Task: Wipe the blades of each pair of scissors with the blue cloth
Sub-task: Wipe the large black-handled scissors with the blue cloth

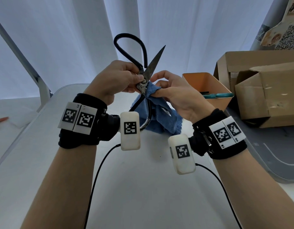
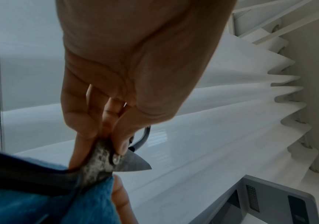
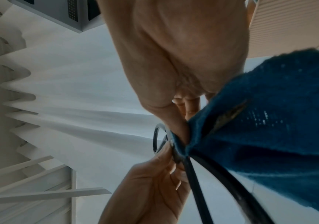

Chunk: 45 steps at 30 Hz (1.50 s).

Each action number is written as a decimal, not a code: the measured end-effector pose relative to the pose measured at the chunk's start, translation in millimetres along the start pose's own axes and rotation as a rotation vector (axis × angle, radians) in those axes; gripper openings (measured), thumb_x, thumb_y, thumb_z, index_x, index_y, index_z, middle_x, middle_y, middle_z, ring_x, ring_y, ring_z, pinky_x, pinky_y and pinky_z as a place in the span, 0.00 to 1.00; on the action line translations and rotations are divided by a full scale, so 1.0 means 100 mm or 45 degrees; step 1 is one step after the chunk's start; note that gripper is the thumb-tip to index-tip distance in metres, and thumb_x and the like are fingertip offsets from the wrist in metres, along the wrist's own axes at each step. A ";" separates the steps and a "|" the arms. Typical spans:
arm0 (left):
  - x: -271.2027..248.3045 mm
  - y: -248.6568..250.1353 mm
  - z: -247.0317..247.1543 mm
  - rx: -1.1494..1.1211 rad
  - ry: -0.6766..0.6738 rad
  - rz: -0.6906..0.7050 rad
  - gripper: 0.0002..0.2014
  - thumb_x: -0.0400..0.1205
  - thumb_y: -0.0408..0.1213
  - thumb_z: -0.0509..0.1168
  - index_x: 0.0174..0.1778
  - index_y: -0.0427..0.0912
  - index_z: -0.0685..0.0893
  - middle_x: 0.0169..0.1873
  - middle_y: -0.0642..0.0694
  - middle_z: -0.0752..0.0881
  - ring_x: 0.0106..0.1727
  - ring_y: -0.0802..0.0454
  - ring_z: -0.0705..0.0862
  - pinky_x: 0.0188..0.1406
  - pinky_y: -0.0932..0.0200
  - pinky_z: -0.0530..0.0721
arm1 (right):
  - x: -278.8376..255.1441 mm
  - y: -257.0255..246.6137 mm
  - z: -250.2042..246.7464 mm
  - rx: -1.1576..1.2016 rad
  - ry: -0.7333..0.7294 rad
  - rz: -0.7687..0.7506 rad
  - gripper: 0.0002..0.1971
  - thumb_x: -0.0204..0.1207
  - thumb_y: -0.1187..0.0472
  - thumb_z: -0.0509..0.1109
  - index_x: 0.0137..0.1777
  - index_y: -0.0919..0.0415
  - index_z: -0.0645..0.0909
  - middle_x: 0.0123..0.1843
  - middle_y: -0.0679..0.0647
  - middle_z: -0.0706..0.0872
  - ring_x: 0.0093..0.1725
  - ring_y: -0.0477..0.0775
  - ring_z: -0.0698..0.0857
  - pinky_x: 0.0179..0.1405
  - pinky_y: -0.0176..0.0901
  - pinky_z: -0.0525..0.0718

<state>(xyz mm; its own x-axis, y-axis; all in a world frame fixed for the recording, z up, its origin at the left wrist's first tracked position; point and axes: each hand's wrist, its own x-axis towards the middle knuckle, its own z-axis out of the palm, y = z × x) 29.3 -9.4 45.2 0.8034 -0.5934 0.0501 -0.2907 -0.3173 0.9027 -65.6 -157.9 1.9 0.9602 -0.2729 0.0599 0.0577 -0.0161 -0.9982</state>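
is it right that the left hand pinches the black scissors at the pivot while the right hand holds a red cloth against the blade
Not quite: the cloth is blue, not red. The head view shows the left hand pinching the black scissors at the pivot while the right hand holds the blue cloth against the blade. The right wrist view shows the same blue fabric.

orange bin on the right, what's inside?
Inside the orange bin, teal scissor handles lie against the near rim, with a dark item beside them. Their blades and anything deeper are hidden by the bin's front wall.
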 end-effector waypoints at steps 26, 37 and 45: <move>-0.01 0.04 -0.01 -0.074 0.049 -0.012 0.03 0.85 0.30 0.66 0.48 0.40 0.85 0.35 0.48 0.90 0.31 0.59 0.88 0.32 0.67 0.82 | -0.03 -0.09 -0.08 -0.093 -0.020 0.009 0.16 0.74 0.79 0.72 0.50 0.59 0.77 0.45 0.65 0.80 0.48 0.61 0.81 0.48 0.44 0.81; -0.01 0.04 0.06 -0.120 -0.011 0.014 0.10 0.81 0.36 0.73 0.55 0.36 0.85 0.44 0.42 0.90 0.36 0.57 0.90 0.37 0.67 0.86 | -0.02 -0.05 0.00 0.049 0.139 0.036 0.09 0.76 0.70 0.76 0.47 0.60 0.78 0.49 0.66 0.83 0.49 0.62 0.87 0.60 0.57 0.86; -0.05 0.06 0.03 -0.163 0.067 0.025 0.05 0.78 0.31 0.75 0.44 0.41 0.85 0.39 0.45 0.90 0.35 0.58 0.90 0.35 0.68 0.85 | -0.04 -0.09 -0.06 0.043 -0.020 0.033 0.14 0.76 0.77 0.72 0.52 0.59 0.77 0.46 0.64 0.81 0.49 0.63 0.84 0.57 0.53 0.86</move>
<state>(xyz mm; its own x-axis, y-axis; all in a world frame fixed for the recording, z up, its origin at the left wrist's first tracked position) 21.5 -10.8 49.2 0.8254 -0.5578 0.0876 -0.2407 -0.2073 0.9482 -71.6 -162.1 10.7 0.9656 -0.2580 0.0341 0.0415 0.0233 -0.9989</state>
